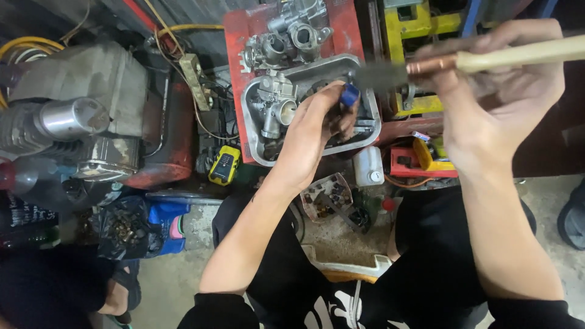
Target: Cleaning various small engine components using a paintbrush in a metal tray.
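Observation:
My left hand [317, 131] is closed around a small dark part with a blue cap [350, 94], held over a metal tray [253, 131]. My right hand [496, 91] grips a paintbrush [426, 64] with a pale wooden handle, copper ferrule and dark bristles. The bristles point left, just right of the blue cap. Inside the tray lies a grey carburetor [274, 103]. More carburetor bodies [286, 36] sit on the red surface [237, 30] behind the tray.
A grey engine with a red tank [103, 116] stands at left. A yellow tester [223, 165], a white plastic bottle [368, 166], a small box of bits [328, 196] and a yellow frame [420, 27] surround the tray. My dark-trousered knees fill the lower view.

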